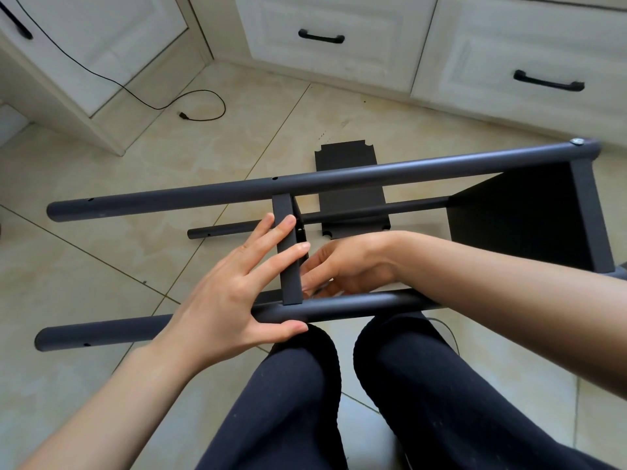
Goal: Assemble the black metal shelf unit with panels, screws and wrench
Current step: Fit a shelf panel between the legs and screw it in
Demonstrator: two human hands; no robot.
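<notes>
The left hand (234, 293) presses splayed, straight fingers on the shelf panel's edge (288, 252), thumb under the near tube (210, 320). The right hand (342, 266) reaches behind the panel; its grip cannot be told.

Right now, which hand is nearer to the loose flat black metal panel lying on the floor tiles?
Right. The right hand works just this side of the flat black metal panel, behind the upright black crosspiece. The left hand lies further left, fingers on that crosspiece, thumb under the near black tube.
</notes>
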